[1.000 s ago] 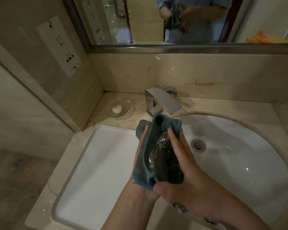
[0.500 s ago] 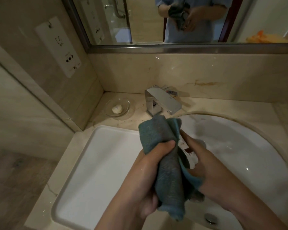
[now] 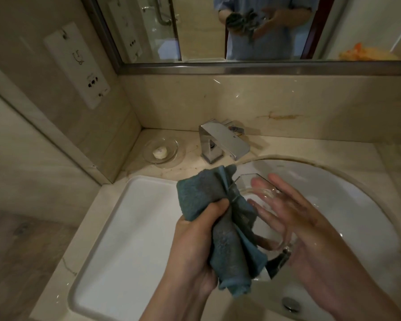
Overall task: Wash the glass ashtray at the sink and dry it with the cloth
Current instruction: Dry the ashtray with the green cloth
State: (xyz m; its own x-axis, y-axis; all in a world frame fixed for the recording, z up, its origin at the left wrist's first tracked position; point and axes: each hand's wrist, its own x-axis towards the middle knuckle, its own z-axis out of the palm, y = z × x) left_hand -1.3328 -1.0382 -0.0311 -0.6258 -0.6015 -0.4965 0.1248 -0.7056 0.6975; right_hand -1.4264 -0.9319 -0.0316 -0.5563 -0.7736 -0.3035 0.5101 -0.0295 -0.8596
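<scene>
You are holding the glass ashtray [image 3: 263, 212] on edge over the round sink [image 3: 347, 195], its hollow side facing your left hand [image 3: 195, 249]. Your right hand [image 3: 294, 230] is lying flat against the ashtray's far side with the fingers [image 3: 262, 184] stretched out straight and showing through the glass, so it is bracing the ashtray rather than curling round it. Your left hand is clenching the blue cloth [image 3: 220, 218] in a bunched fold, and the cloth is touching the near face and left rim of the ashtray. To the left, the white rectangular tray [image 3: 130, 230] is sitting on the counter. Behind it, the clear soap dish [image 3: 171, 147] is holding a small pale soap [image 3: 160, 152], just beside the chrome faucet [image 3: 222, 144].
</scene>
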